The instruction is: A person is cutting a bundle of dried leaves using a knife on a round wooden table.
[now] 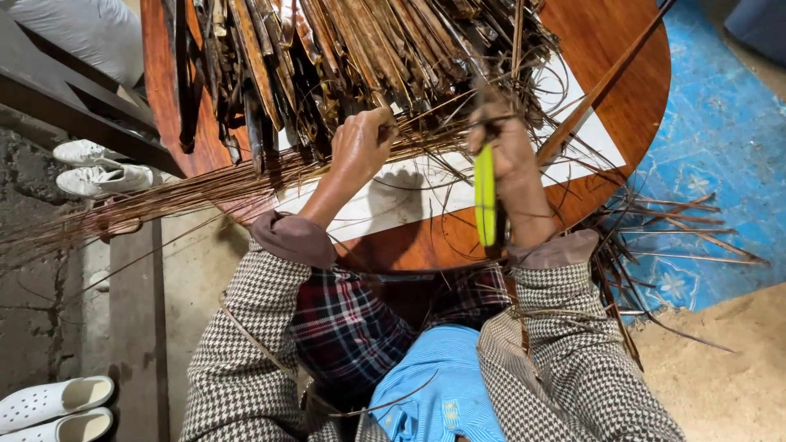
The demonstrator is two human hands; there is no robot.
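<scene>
Knife [485, 195] in right hand [509, 151], left hand [360, 146] on sticks [246, 184]

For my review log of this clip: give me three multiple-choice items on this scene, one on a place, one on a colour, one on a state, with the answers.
1. Where does the pile of dark leaf strips lie?
A. on the round wooden table
B. on the blue floor mat
C. in the person's lap

2. What colour is the tool handle in the right hand?
A. red
B. yellow-green
C. black

3. What is the left hand doing?
A. lying flat and open on the table
B. gripping a bundle of thin sticks
C. holding a white shoe

Answers:
1 A, the pile covers the far part of the tabletop.
2 B, a bright yellow-green handle runs down from the fist.
3 B, the fingers are curled around the sticks, which trail off the table's left edge.
</scene>
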